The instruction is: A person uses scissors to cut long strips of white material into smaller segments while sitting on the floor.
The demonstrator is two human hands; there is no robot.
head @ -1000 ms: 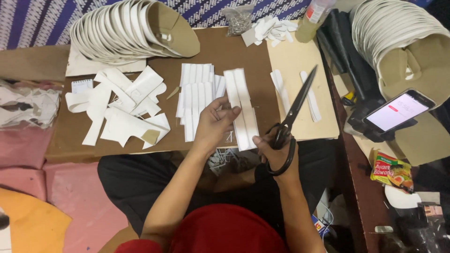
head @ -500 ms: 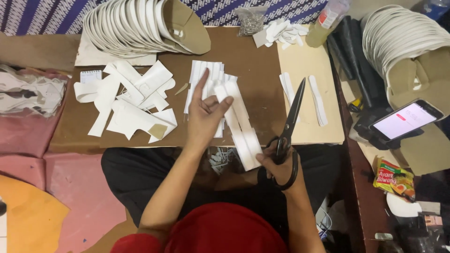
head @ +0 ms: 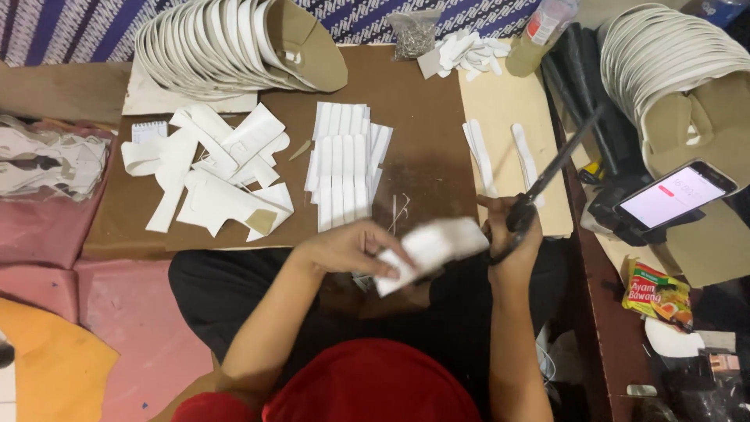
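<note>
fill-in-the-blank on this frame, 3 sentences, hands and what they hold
1. The right hand holds a pair of black ____.
2. The left hand grips a bunch of white ____, blurred in this view.
3. The phone with the lit screen lies to the person's ____ side.

Missing words: scissors; strips; right
</note>
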